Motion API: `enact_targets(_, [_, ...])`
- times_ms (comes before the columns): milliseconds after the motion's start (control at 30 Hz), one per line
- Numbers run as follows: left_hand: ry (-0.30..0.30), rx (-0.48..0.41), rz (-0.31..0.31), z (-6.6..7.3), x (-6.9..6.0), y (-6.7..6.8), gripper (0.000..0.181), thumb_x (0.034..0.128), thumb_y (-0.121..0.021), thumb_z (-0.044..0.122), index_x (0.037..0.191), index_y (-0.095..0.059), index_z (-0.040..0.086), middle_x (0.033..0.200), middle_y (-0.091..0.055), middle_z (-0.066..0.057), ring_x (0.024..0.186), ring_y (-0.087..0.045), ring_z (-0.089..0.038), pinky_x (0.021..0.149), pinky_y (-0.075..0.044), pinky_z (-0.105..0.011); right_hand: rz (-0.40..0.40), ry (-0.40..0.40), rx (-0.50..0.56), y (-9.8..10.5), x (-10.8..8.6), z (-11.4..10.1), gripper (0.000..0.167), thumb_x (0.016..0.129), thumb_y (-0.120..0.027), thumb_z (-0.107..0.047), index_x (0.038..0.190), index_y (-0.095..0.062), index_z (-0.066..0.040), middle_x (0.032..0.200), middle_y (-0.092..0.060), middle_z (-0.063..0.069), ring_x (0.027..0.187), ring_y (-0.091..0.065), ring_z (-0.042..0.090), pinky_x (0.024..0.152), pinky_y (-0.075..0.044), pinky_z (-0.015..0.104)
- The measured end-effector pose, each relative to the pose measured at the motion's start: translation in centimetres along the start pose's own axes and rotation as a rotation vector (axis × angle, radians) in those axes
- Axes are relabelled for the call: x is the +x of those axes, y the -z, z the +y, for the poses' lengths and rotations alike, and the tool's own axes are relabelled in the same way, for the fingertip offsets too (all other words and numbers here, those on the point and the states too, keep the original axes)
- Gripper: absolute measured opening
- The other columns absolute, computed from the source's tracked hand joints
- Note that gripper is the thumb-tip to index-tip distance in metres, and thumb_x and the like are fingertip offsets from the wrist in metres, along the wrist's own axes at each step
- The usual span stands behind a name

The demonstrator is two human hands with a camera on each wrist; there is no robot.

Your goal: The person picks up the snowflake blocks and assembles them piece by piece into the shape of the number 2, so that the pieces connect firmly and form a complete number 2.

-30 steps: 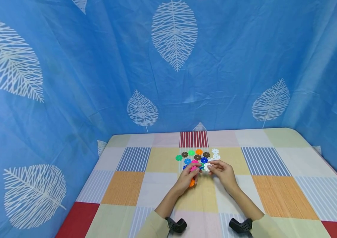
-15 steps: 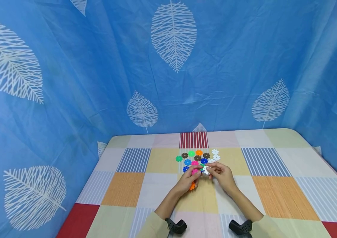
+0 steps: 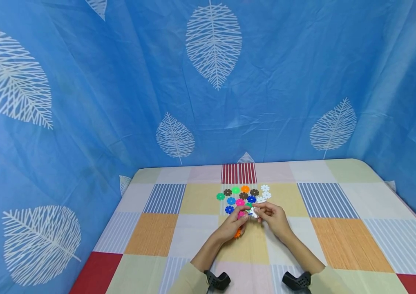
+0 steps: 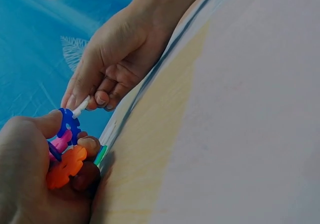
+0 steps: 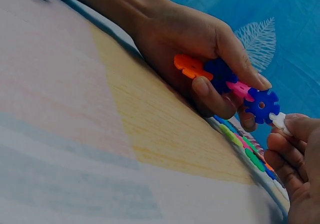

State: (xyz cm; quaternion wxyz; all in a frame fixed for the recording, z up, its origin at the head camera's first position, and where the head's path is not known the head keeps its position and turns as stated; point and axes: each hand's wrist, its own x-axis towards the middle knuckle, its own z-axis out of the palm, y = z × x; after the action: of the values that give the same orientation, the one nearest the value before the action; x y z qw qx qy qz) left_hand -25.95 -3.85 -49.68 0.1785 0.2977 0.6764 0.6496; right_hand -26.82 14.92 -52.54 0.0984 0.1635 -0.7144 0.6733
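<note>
My left hand grips a short chain of slotted plastic snowflake discs. In the right wrist view the chain runs from an orange disc through a dark blue disc and a pink disc to another blue disc. Between thumb and fingers, my right hand pinches a white snowflake disc. Its edge meets the rim of the end blue disc; how deep the slots engage is unclear. Left fingers cover part of the chain.
Just beyond the hands, several loose discs lie flat on the patchwork cloth, among them a green disc, a brown disc and a white disc. A blue leaf-print curtain encloses the table's back and sides.
Both hands have come slightly lower in the head view, still close together. The white disc has shifted a little toward the left hand's chain and turned more edge-on. The loose discs stay put.
</note>
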Motion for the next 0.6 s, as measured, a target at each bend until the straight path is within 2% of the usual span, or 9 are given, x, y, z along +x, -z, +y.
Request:
enact_targets(333, [0.011, 0.002, 0.001, -0.03, -0.04, -0.12, 0.035, 0.0998, -0.032, 0.003, 0.133, -0.029, -0.008, 0.075, -0.040, -0.018, 0.054, -0.037, -0.019, 0.047, -0.034, -0.020, -0.050, -0.040, 0.041, 0.03, 0.05, 0.24, 0.019, 0.087, -0.059, 0.005, 0.102, -0.060, 0.015, 0.073, -0.061, 0.024, 0.054, -0.058, 0.022, 0.054, -0.054, 0.032])
enact_targets(467, [0.008, 0.001, 0.025, -0.05, 0.04, -0.26, 0.037, 0.0996, -0.034, 0.004, 0.134, -0.028, -0.008, 0.072, -0.040, -0.015, 0.054, -0.037, -0.020, 0.046, -0.034, -0.019, -0.011, -0.033, 0.004, -0.09, -0.01, 0.29, 0.019, 0.086, -0.061, 0.001, 0.102, -0.062, 0.011, 0.071, -0.062, 0.021, 0.054, -0.059, 0.023, 0.054, -0.053, 0.029])
enact_targets(600, [0.014, -0.001, 0.083, -0.14, 0.12, -0.48, 0.041, 0.0994, -0.037, 0.008, 0.136, -0.027, -0.006, 0.066, -0.041, -0.009, 0.052, -0.040, -0.017, 0.047, -0.037, -0.019, 0.060, -0.008, -0.033, -0.32, -0.11, 0.33, 0.022, 0.086, -0.064, -0.005, 0.105, -0.065, 0.006, 0.069, -0.064, 0.015, 0.056, -0.061, 0.020, 0.055, -0.052, 0.025])
